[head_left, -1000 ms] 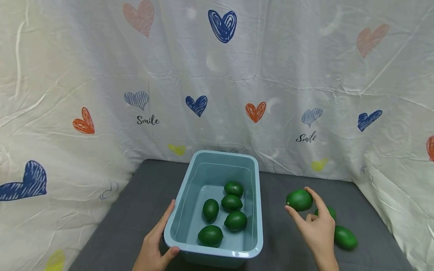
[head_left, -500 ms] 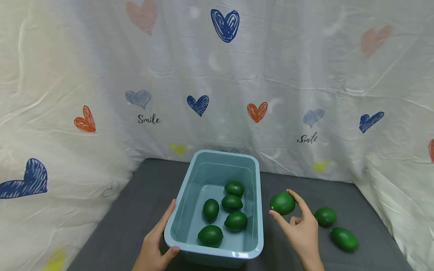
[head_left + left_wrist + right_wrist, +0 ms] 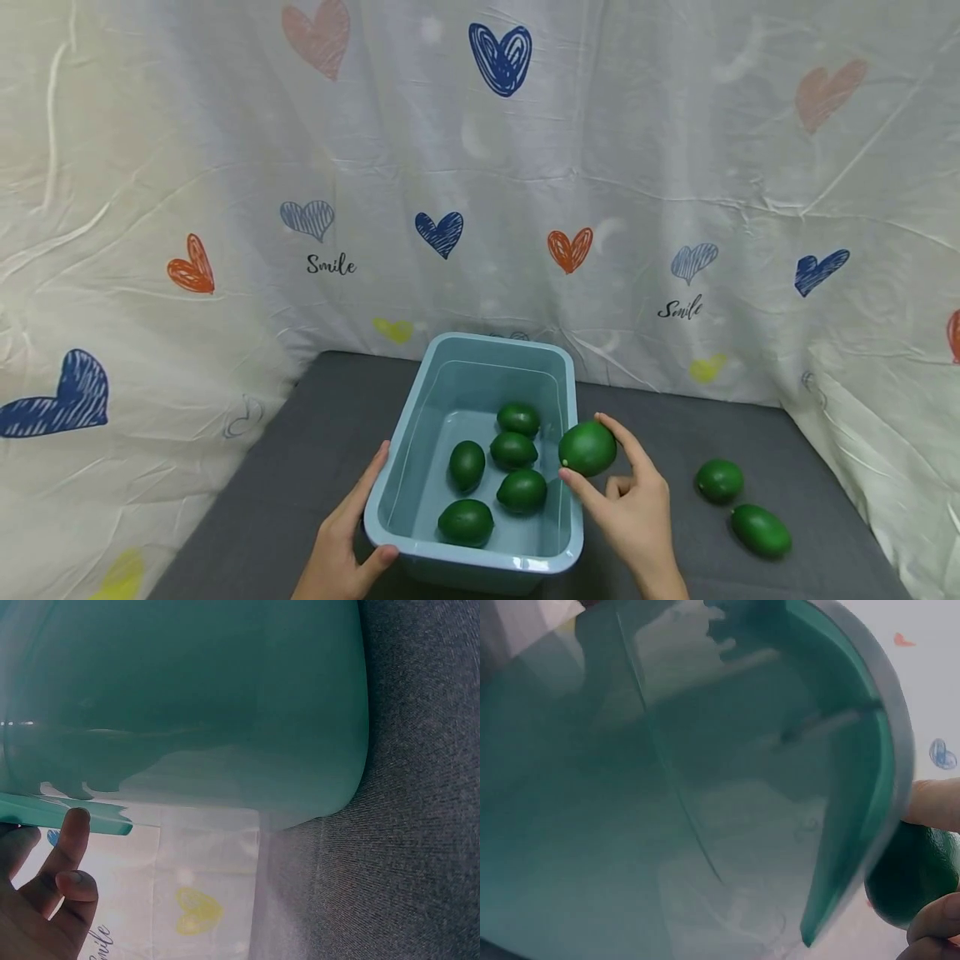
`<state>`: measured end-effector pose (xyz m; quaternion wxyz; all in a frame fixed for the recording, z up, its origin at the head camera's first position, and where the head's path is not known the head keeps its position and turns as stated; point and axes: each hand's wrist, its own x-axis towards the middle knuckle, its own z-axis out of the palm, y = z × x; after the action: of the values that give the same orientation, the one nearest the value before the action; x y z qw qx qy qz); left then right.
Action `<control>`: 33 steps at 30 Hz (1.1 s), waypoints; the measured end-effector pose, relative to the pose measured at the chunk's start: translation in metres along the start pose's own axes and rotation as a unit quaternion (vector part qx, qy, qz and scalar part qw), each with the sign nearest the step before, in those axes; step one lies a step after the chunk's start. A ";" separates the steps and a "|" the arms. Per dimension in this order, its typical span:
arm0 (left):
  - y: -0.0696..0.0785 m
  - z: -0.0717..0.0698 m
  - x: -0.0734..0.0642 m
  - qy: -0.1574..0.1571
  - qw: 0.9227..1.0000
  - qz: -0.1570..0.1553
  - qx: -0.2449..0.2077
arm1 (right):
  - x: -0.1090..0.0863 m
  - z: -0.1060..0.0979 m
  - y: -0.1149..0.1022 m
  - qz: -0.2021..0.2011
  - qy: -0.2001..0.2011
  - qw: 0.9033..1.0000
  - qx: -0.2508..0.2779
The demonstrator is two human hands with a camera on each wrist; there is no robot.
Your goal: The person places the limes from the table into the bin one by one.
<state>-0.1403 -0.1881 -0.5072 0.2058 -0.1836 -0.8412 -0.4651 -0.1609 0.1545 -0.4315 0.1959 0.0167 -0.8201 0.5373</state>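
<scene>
My right hand [image 3: 630,508] pinches a green lime [image 3: 587,448] between thumb and fingertip, at the right rim of a light-blue plastic bin [image 3: 576,517]. The right wrist view shows this lime [image 3: 911,881] just beyond the bin's rim. Several more limes lie on the bin's floor, among them a front one [image 3: 465,522] and a back one [image 3: 518,418]. My left hand [image 3: 345,533] grips the bin's near left corner, thumb at the front rim and fingers along the left side. In the left wrist view, its fingers [image 3: 73,832] touch the rim from below.
Two loose limes lie to the right on the dark grey tablecloth, one farther back [image 3: 720,481] and one nearer [image 3: 761,531]. A white curtain [image 3: 495,167] printed with hearts hangs behind the table and along both sides.
My right hand has carried the lime leftward from near the loose limes to the bin's right rim. Both loose limes now show fully. The left hand and bin stay in place.
</scene>
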 end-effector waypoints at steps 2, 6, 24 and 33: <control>0.000 0.000 0.000 0.001 1.000 0.002 0.000 | 0.000 0.003 -0.002 0.000 -0.006 1.000 0.005; -0.001 0.001 0.001 0.004 1.000 0.012 -0.002 | -0.001 0.008 -0.005 0.004 -0.016 1.000 0.009; -0.001 0.002 0.002 0.004 1.000 0.015 -0.010 | -0.002 0.017 -0.010 0.012 -0.064 0.998 0.019; -0.002 0.001 0.000 -0.001 1.000 0.005 -0.004 | -0.002 0.017 -0.010 -0.006 -0.078 0.997 0.001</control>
<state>-0.1417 -0.1877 -0.5090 0.2068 -0.1887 -0.8385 -0.4676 -0.1621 0.1348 -0.4293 0.1343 0.0633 -0.8323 0.5340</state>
